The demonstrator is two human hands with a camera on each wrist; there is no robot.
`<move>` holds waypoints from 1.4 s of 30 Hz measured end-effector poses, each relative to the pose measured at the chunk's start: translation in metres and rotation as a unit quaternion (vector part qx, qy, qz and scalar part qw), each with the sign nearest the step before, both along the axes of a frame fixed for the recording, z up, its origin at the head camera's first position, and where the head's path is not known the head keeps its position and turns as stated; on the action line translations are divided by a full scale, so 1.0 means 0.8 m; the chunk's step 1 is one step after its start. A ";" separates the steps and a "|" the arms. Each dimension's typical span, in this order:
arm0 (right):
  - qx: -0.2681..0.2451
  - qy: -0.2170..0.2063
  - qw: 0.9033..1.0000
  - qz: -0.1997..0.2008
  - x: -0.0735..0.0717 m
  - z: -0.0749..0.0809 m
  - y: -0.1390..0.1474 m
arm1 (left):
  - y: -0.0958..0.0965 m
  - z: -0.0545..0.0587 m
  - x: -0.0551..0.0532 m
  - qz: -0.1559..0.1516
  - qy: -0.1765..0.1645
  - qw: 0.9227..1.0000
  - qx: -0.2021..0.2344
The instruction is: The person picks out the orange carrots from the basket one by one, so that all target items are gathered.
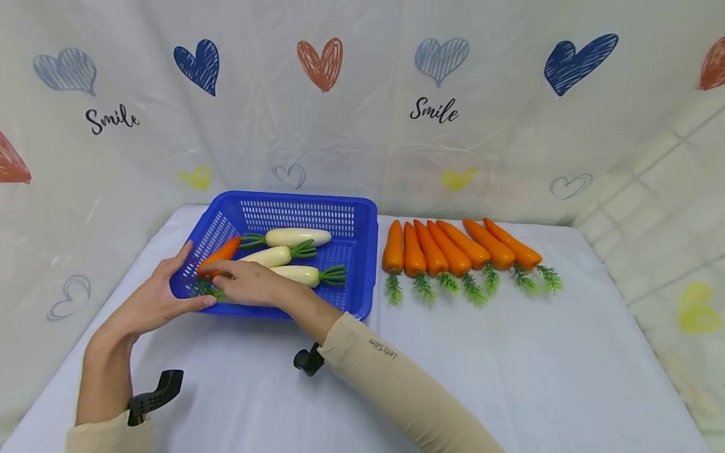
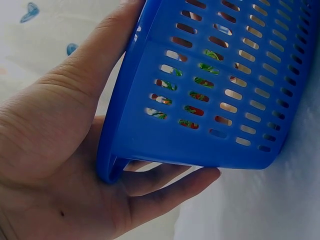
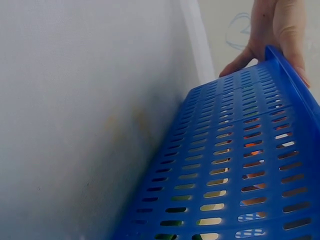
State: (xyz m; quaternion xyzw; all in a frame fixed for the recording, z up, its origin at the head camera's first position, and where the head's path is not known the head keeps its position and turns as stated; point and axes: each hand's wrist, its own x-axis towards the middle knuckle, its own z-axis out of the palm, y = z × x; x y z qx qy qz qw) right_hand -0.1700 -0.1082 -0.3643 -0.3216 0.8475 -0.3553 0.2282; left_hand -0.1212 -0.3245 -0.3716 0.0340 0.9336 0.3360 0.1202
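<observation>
A blue plastic basket point(image 1: 362, 251) stands at the left of the table. My left hand point(image 1: 158, 299) grips its left front corner; in the left wrist view the thumb lies along the rim and the fingers reach round the outside wall. Inside the basket, my right hand point(image 1: 249, 281) holds an orange carrot point(image 1: 225, 250) near its thick end, above the green leaves point(image 1: 205, 289). The right fingertips are partly hidden. Three white radishes lie beside it: one at the back point(image 1: 298, 236), one in the middle point(image 1: 269, 257) and one in front point(image 1: 300, 274), partly behind my right forearm.
Several carrots point(image 1: 444, 247) lie in a row right of the basket, leaves toward the front. A white cloth point(image 1: 510, 365) covers the table. Behind it hangs a curtain point(image 1: 374, 145) printed with hearts. The right wrist view shows the basket's slotted outer wall point(image 3: 220, 165).
</observation>
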 end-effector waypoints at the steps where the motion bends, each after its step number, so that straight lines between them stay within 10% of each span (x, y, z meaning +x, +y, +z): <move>1: 0.002 0.000 1.000 0.000 -0.001 0.000 0.001 | 0.001 0.000 -0.001 -0.001 0.001 1.000 0.002; 21: -0.029 -0.042 0.998 0.032 -0.003 0.003 -0.006 | -0.001 0.005 0.002 0.007 0.000 1.000 0.012; 42: -0.121 -0.025 0.988 -0.091 -0.009 0.010 0.030 | 0.003 0.003 0.006 0.011 0.009 1.000 0.015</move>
